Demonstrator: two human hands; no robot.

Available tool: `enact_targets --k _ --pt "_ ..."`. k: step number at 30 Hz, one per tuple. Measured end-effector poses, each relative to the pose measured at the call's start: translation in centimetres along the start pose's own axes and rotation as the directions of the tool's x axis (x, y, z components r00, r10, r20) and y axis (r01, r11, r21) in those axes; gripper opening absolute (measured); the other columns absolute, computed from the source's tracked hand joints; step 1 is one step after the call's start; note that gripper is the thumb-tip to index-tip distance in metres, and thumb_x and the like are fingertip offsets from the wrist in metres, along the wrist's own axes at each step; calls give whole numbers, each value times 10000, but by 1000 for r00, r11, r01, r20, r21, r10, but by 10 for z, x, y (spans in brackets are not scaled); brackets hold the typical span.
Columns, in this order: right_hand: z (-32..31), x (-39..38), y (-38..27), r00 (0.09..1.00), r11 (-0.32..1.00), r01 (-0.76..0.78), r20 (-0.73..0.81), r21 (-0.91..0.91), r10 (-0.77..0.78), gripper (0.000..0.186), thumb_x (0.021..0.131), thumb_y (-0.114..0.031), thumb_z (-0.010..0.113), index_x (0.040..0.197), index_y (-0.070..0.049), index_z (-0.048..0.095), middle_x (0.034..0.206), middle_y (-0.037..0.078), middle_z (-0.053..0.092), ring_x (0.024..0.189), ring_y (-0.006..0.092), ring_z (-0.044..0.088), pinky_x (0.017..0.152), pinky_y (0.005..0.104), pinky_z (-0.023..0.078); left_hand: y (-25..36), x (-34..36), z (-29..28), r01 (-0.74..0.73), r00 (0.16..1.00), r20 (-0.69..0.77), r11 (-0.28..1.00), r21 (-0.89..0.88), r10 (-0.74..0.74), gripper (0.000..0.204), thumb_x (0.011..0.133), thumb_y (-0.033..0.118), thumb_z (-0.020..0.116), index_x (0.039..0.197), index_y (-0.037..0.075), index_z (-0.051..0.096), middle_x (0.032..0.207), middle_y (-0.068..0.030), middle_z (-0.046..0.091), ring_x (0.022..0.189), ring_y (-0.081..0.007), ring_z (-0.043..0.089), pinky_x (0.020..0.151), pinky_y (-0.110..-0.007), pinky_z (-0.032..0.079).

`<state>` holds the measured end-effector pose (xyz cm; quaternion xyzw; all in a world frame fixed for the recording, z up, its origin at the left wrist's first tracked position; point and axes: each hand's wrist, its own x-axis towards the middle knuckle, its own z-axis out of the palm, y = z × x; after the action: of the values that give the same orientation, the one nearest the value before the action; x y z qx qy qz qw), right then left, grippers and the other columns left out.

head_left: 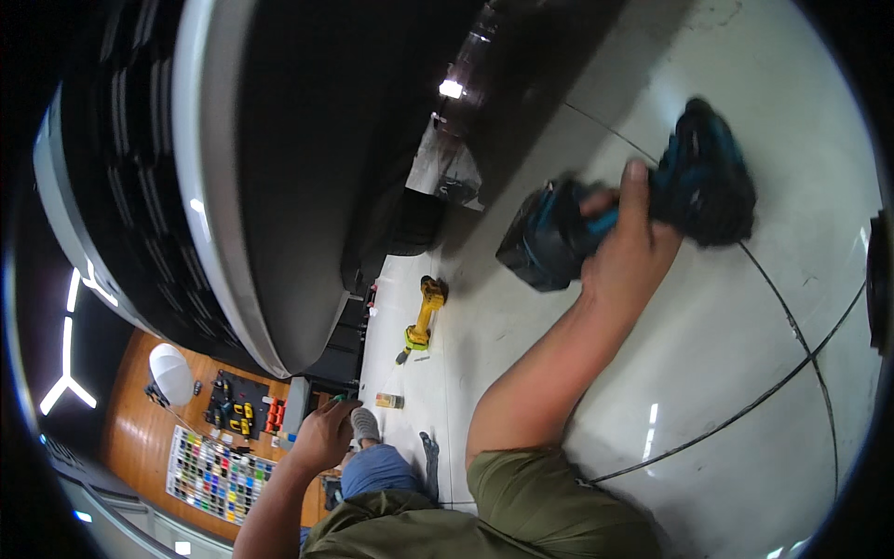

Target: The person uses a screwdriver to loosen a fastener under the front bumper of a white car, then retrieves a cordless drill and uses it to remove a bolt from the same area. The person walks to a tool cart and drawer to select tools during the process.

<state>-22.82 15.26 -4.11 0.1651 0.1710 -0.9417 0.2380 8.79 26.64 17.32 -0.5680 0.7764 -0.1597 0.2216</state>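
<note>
My right hand (633,242) is wrapped round the grip of a black and teal cordless power tool (703,177), lifted over the pale floor on the right and slightly blurred. Its chunky battery (540,238) points left, toward the car. At the lower left, my left hand (326,433) is closed, with a speck of green showing by its fingertips; what it grips is hidden. That hand is near the lower edge of a car's dark bumper (289,186).
A yellow cordless drill (426,315) lies on the floor near the car, with a small printed container (389,401) closer to me. Black cables (745,419) cross the tiles at right. A tyre (416,222) shows under the car. Tools hang on a far wall board (237,405).
</note>
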Motion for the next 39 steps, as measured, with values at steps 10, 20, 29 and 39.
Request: enact_targets --k 10,20,29,39 --pt "33 125 -19 977 995 -90 200 49 78 279 855 -164 629 1050 10 534 842 110 592 650 193 573 581 301 473 37 110 47 1 995 98 975 -220 21 290 836 32 482 1113 4 566 861 -255 612 781 -377 614 710 -402 483" --pt "25 62 55 997 997 66 36 35 -67 256 877 -189 604 1046 -1 563 881 107 615 711 201 593 644 303 477 17 110 100 -69 975 179 949 -309 129 318 848 11 489 1162 18 543 831 -197 575 741 -328 586 680 -403 476" --pt "38 -95 208 986 986 -165 11 8 165 273 917 -212 537 1099 -10 556 962 120 627 835 245 607 765 334 470 -21 134 79 110 965 255 978 -175 -62 299 869 31 457 1156 0 538 888 -225 586 803 -342 620 723 -408 491" --pt "77 -234 210 706 868 -494 605 47 369 183 885 -55 494 1013 -44 624 900 91 594 785 183 593 703 306 467 -62 91 93 -41 891 454 999 35 21 390 776 161 635 1123 10 542 1075 -210 586 1008 -349 568 839 -422 449"
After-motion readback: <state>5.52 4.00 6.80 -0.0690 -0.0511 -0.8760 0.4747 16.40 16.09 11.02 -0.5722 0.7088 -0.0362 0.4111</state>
